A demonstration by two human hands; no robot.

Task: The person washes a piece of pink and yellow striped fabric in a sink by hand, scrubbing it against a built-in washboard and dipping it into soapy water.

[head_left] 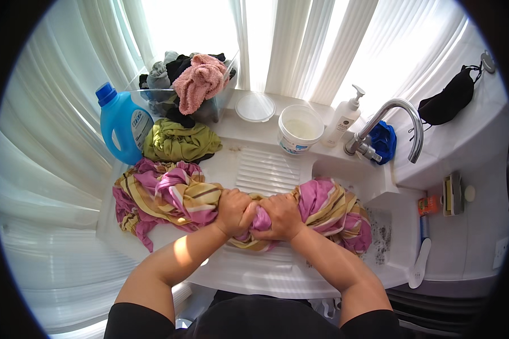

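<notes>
A long striped cloth (195,195) in pink, yellow and brown lies bunched across the white laundry sink (254,271). Its left part rests on the flat side, and its right end hangs into the basin. Near the middle, my left hand (235,211) is closed round the cloth. Just beside it my right hand (281,216) grips the same cloth, with a twisted pink fold showing between the two fists. Behind the hands, the ribbed washboard (268,169) is partly covered by the cloth. Whether the cloth is one piece I cannot tell.
A blue detergent jug (123,124) and a green cloth (182,140) stand at the back left, near a clear bin (212,107) of clothes. A white tub (300,129), a pump bottle (341,117) and the faucet (398,121) line the back. A brush (421,263) hangs at right.
</notes>
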